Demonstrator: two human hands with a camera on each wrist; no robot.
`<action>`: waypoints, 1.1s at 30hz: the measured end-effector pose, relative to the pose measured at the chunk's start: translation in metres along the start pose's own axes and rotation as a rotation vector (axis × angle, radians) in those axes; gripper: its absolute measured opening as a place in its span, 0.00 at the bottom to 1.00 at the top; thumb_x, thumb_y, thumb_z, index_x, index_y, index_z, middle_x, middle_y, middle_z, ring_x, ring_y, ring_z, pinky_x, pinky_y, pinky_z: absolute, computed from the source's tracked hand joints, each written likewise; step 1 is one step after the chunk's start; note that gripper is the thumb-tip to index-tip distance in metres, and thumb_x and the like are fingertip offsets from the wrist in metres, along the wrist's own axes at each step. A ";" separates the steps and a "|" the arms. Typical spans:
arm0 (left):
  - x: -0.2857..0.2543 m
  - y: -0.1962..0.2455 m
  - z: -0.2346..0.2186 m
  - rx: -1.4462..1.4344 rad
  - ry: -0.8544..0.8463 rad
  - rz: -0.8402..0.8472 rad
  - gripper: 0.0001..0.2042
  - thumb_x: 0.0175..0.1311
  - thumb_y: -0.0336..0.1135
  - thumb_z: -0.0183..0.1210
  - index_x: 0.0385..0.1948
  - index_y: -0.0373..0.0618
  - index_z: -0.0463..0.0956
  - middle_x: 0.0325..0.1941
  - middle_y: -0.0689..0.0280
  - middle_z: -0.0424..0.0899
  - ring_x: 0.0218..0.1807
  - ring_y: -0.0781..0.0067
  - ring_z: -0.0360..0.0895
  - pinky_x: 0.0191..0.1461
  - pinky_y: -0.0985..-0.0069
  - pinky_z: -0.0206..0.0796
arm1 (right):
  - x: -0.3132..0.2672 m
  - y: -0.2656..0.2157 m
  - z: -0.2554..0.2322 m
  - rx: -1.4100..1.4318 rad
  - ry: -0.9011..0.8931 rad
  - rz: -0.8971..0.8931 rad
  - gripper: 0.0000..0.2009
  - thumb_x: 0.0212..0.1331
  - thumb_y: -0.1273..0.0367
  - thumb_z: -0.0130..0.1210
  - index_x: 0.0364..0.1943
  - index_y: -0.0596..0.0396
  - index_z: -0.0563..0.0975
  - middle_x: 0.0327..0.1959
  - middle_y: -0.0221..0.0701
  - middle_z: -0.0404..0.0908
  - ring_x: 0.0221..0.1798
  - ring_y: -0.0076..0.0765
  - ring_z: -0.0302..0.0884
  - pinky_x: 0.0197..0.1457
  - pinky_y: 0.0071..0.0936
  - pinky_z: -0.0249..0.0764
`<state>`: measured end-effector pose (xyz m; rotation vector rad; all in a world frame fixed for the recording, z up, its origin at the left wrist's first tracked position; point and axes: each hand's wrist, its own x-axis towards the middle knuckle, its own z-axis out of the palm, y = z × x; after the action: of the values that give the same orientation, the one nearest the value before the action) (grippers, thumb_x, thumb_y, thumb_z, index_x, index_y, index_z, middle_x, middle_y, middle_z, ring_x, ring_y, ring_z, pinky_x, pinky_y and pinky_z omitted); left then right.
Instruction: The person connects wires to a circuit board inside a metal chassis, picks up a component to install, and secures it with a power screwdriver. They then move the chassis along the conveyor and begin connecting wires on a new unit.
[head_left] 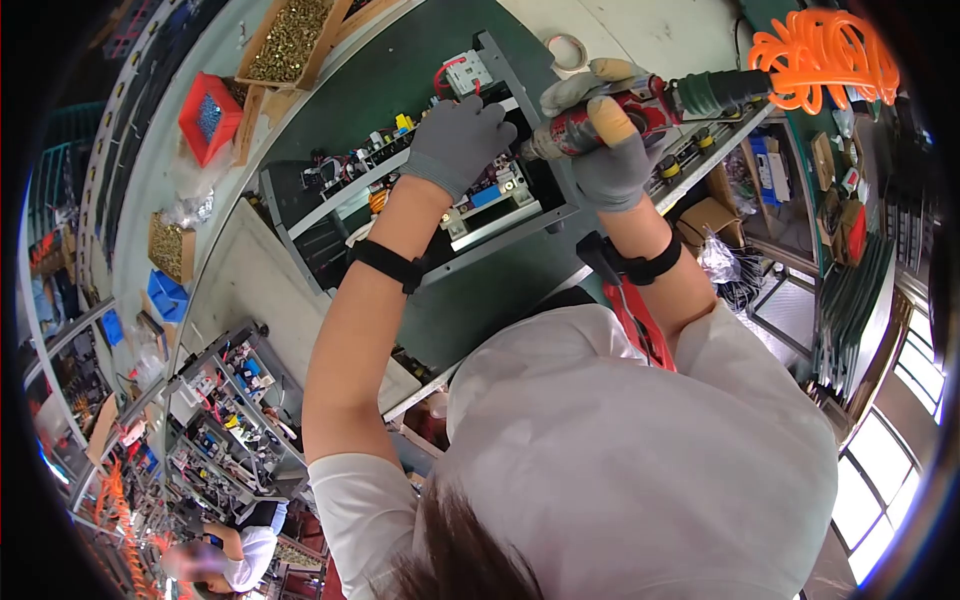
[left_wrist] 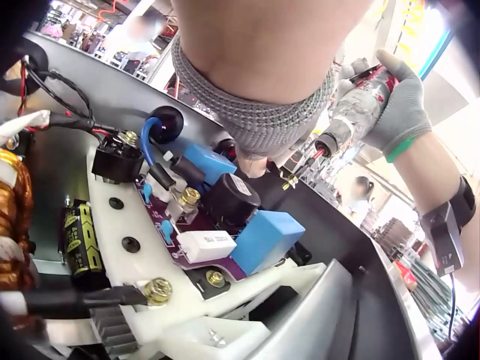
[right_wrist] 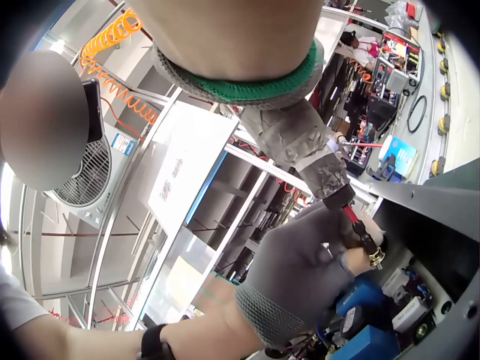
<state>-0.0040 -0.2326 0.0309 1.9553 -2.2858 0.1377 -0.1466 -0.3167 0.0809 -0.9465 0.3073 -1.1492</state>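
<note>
My gloved right hand grips a red power screwdriver whose nose is wrapped in worn tape. At the end of its bit a brass-coloured screw shows. My gloved left hand is over an open metal chassis; in the right wrist view its fingertips are right beside the bit and screw. I cannot tell whether they pinch the screw. Beneath that hand, blue block components, a white resistor and brass-coloured screws sit on a purple board inside the chassis. Copper coils lie at the left.
A coiled orange hose lies at the upper right, beyond the screwdriver. A tape roll rests behind the chassis. Left of it stand a box of brass screws, a red bin and a blue bin. Another person is farther off.
</note>
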 end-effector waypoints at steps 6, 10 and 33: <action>0.002 -0.002 -0.006 -0.010 -0.090 -0.032 0.09 0.52 0.31 0.52 0.33 0.60 0.75 0.34 0.70 0.71 0.38 0.69 0.74 0.36 0.72 0.69 | -0.010 0.010 -0.005 -0.008 -0.096 0.009 0.16 0.45 0.79 0.56 0.42 0.63 0.70 0.30 0.38 0.77 0.34 0.38 0.78 0.40 0.34 0.76; 0.002 -0.002 -0.007 -0.017 -0.110 -0.014 0.10 0.52 0.30 0.52 0.35 0.59 0.74 0.35 0.70 0.71 0.37 0.69 0.74 0.37 0.71 0.69 | -0.015 0.013 -0.006 -0.002 -0.089 0.012 0.17 0.44 0.78 0.57 0.42 0.62 0.70 0.30 0.38 0.77 0.34 0.37 0.78 0.41 0.34 0.76; 0.034 -0.020 -0.012 -0.335 -0.288 -0.166 0.32 0.42 0.26 0.63 0.54 0.61 0.62 0.48 0.69 0.75 0.43 0.61 0.78 0.39 0.66 0.73 | -0.021 0.018 0.021 -0.177 -0.278 0.062 0.16 0.46 0.83 0.53 0.42 0.60 0.69 0.32 0.38 0.77 0.32 0.29 0.75 0.30 0.22 0.72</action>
<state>0.0107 -0.2665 0.0480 2.0747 -2.1102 -0.5408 -0.1304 -0.2867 0.0748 -1.2296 0.2130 -0.9295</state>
